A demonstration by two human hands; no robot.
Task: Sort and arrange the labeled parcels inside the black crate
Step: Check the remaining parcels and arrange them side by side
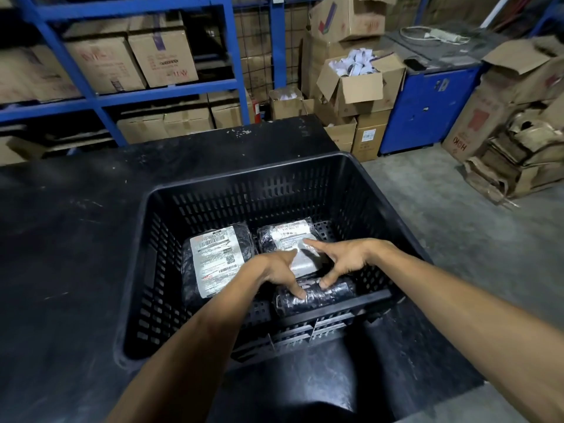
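The black slotted crate stands on a black table. Three black plastic-wrapped parcels lie on its floor. The left parcel shows a large white shipping label. A back-right parcel also has a white label facing up. The front parcel lies label-down near the crate's near wall. My left hand and my right hand reach into the crate side by side. Fingertips of both press on the front parcel, while their forefingers stretch over the back-right parcel's label. Neither hand closes around a parcel.
The black table extends left and behind the crate. Blue shelving with cardboard boxes fills the back. Open cartons, a blue cabinet and flattened cardboard stand on the concrete floor at right.
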